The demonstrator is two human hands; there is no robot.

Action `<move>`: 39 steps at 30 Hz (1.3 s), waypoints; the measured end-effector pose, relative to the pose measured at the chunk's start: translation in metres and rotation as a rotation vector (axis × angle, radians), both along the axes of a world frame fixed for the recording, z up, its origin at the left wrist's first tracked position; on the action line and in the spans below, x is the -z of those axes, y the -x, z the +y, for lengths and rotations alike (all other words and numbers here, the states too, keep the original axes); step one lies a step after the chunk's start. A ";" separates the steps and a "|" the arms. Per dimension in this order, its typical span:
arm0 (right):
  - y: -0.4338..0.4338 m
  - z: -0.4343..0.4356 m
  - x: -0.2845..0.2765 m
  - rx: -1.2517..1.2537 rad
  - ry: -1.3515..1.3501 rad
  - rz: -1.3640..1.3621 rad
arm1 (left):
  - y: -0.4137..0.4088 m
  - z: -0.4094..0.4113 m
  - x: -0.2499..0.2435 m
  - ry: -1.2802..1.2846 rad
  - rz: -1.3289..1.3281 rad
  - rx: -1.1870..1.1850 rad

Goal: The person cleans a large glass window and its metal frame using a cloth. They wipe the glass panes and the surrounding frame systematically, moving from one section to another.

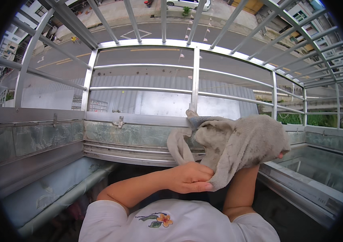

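A worn grey terry towel point(247, 142), marked with dark stains, hangs bunched in front of my chest. My left hand point(189, 178) pinches its near lower edge between thumb and fingers. The towel drapes over my right hand point(280, 155); only a bit of a finger shows at its right side, so the hand's grip is hidden. A loop of the towel hangs over the aluminium window track point(129, 154). Its twisted far end lies by the foot of an upright post point(195, 81) of the metal window cage.
Metal bars point(141, 88) enclose the window ahead, above a stone-tiled ledge point(114, 131) with a small metal latch point(119, 122). A glass window sash point(319, 169) stands at the right. A pale curtain point(50, 184) hangs at the left. Below outside lie a corrugated roof point(114, 81) and a street point(159, 33).
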State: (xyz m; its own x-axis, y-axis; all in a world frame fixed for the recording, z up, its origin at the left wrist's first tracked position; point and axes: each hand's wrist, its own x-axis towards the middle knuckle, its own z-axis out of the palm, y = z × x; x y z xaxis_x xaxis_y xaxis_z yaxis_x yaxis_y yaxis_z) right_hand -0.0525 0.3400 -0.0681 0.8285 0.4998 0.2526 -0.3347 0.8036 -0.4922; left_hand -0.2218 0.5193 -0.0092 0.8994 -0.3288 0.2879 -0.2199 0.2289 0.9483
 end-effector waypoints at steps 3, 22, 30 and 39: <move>-0.021 0.017 -0.039 0.097 -0.058 -0.223 | -0.031 0.018 0.004 -0.453 -0.132 0.006; -0.343 -0.029 0.067 0.912 0.319 0.420 | -0.168 0.034 0.232 -1.257 0.423 -1.024; -0.425 -0.044 0.191 0.547 2.363 -0.735 | -0.165 0.042 0.228 -1.328 0.431 -1.031; -0.449 -0.020 0.177 0.420 2.566 -0.790 | -0.168 0.038 0.231 -1.371 0.341 -1.051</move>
